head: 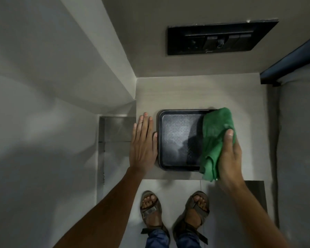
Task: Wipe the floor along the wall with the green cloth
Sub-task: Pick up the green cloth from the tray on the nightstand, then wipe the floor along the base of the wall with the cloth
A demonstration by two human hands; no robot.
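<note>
Gripping crumpled green cloth [217, 140] in right hand [229, 158] over tray [179, 140]; left hand [143, 145] flat, spread.

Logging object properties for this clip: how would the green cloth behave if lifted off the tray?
The green cloth would likely go limp and droop: it is bunched in soft folds under the right hand. It probably weighs little, and looks unlikely to slip, given its fuzzy surface. It drapes over the black tray's edge.

Indoor room corner, wall switch panel [220, 39], small tabletop [186, 93], black tray [179, 138]
</note>
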